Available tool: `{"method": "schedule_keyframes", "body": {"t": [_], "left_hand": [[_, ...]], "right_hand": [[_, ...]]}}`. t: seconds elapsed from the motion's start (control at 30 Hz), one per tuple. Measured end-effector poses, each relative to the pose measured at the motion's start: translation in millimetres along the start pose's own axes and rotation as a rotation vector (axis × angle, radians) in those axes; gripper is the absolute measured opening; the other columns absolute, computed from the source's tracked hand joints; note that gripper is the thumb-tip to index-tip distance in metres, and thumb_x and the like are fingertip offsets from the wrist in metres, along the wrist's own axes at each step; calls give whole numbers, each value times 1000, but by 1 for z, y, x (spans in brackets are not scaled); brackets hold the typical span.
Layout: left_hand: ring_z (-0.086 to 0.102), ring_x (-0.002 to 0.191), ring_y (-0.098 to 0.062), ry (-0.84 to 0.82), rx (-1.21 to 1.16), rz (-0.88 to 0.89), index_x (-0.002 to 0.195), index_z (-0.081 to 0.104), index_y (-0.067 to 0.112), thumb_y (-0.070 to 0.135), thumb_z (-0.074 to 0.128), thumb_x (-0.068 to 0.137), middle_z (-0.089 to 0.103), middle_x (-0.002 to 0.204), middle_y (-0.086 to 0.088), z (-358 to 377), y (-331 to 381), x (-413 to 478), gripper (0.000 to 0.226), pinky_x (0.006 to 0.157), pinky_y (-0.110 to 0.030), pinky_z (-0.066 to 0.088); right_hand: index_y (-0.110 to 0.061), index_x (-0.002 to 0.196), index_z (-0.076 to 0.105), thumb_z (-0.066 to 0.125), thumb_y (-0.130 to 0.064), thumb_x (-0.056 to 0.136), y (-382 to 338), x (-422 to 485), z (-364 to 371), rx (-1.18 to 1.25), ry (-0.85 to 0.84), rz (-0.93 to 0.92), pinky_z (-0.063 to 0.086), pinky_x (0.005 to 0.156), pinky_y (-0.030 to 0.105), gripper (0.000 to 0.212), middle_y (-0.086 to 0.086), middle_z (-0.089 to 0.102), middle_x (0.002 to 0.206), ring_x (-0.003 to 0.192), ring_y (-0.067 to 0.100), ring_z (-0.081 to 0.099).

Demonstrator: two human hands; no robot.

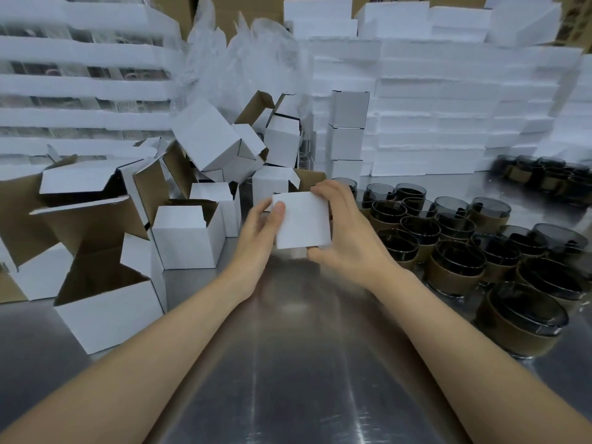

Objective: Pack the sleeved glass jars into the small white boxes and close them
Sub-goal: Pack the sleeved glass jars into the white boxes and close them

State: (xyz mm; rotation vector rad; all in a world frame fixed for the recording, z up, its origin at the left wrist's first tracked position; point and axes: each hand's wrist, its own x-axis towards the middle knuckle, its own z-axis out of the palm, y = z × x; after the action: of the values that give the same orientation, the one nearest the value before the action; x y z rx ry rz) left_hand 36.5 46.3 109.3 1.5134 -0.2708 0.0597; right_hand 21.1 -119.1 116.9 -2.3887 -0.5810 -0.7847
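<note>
A small white box (302,221) is held between both hands over the middle of the table (288,363), just in front of a heap of open boxes (189,232) and to the left of the jars (455,264). The box is seen closed. A plain matt white face, nearly square, is turned up towards the camera, and no print or label can be made out on it.

The left hand (261,233) is closed on the box's left edge, with the thumb laid on the upper face and the fingers hidden behind the side. The right hand (347,233) is curled round the right side, with fingertips hooked over the far corner and the thumb tucked at the near edge.

The jars are of dark smoked glass, each wrapped in a brown cardboard sleeve. They are stood upright, mouths up, and packed close together on the right of the table.

Whether a jar lies inside the held box cannot be told. Its underside and sides are hidden, so it cannot be told whether it rests on the table or is lifted clear; a blurred dark patch is seen just below it. A further group of jars at the far right is blurred and cut off by the frame.

No long axis can be made out on the box, as the visible face is nearly square. Its edges are set slightly askew to the table's near edge.
</note>
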Motion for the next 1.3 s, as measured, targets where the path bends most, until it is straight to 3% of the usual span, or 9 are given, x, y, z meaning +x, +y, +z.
{"method": "schedule_keyframes", "body": {"t": [0.13,0.23,0.37,0.47,0.57,0.9,1.07,1.17,1.3], "left_hand": [[56,117,-15,13,-4,-24,126,53,21,52,29,98,59,128,-4,3,-5,6,48,107,-39,42],[53,120,-10,-23,116,-40,112,53,35,55,22,99,59,126,5,2,-13,9,39,110,-41,38],[55,117,-8,-15,158,-27,105,60,37,57,20,98,63,118,11,-3,-18,12,45,110,-41,37],[58,112,-9,-10,179,-19,103,62,36,61,20,94,64,116,11,-2,-20,14,50,109,-41,39],[61,105,-10,11,165,-23,97,64,38,69,20,83,66,112,11,-1,-21,14,56,106,-41,41],[64,102,-9,61,121,-11,91,71,30,67,23,81,70,102,10,0,-33,20,61,94,-34,48],[64,100,-10,84,99,-23,89,72,27,66,25,81,71,102,8,-1,-33,20,62,97,-37,47],[66,98,-8,80,94,-15,84,74,29,66,25,81,72,99,9,-1,-33,19,62,91,-31,47],[66,98,-6,71,91,-10,83,73,36,67,24,82,72,99,11,-1,-33,17,58,86,-27,46]], "right_hand": [[-27,127,30,76,-14,62,-3,11,-15,-3,141,41,48,68,35,81,-9,36,120,99,11,46],[-18,136,36,76,-11,63,6,34,-35,-10,289,125,45,78,30,83,1,35,130,98,3,37],[-12,135,38,82,-27,66,49,81,-63,-229,293,354,42,78,36,82,7,42,131,111,22,43],[-10,132,38,82,-37,68,89,106,-78,-621,169,443,37,71,37,82,9,48,127,115,32,45],[-5,130,36,82,-39,71,122,114,-81,-844,-21,441,37,65,37,83,13,44,127,95,38,59],[-4,133,30,90,-20,62,183,144,-76,-809,-177,588,44,64,42,94,23,24,142,94,46,60],[7,142,14,87,-30,66,201,146,-56,-864,-394,585,48,86,45,112,23,14,144,127,41,41],[9,139,18,86,-28,69,205,150,-50,-837,-437,598,47,85,45,104,23,19,140,126,43,38],[2,127,34,69,6,80,213,157,-44,-758,-345,621,44,75,43,59,26,24,140,109,48,53]]}}
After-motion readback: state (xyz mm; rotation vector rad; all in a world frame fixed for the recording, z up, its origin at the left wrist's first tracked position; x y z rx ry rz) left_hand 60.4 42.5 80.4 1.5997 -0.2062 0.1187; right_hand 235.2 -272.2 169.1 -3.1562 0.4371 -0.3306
